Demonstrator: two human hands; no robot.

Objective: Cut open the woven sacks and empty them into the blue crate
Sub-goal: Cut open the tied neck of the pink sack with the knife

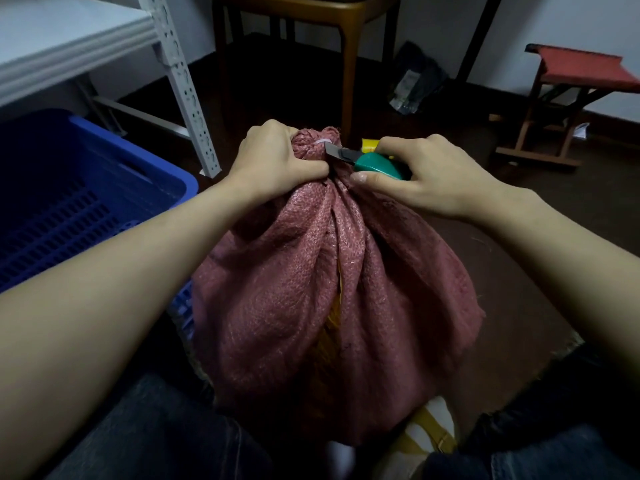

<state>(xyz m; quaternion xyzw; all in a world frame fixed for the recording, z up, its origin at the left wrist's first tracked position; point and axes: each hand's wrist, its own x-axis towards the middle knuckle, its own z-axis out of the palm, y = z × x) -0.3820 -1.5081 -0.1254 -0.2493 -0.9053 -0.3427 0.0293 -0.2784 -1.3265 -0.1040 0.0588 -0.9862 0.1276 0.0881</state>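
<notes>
A full pink woven sack (332,299) stands upright between my knees, its neck bunched and bound by a pale tie (320,142). My left hand (273,157) grips the bunched neck just below the tie. In my right hand (426,174) I hold a green utility knife (372,162), whose blade (334,150) touches the neck at the tie. Something yellow shows through a gap in the sack's folds. The blue crate (79,202) sits on the floor to my left, its inside empty as far as I can see.
A white metal shelf leg (183,84) stands behind the crate. Beyond the sack are a wooden chair (346,46) and a yellow object (369,144), and a red-topped stool (571,98) stands at the right. A brown mat (502,306) lies under the sack.
</notes>
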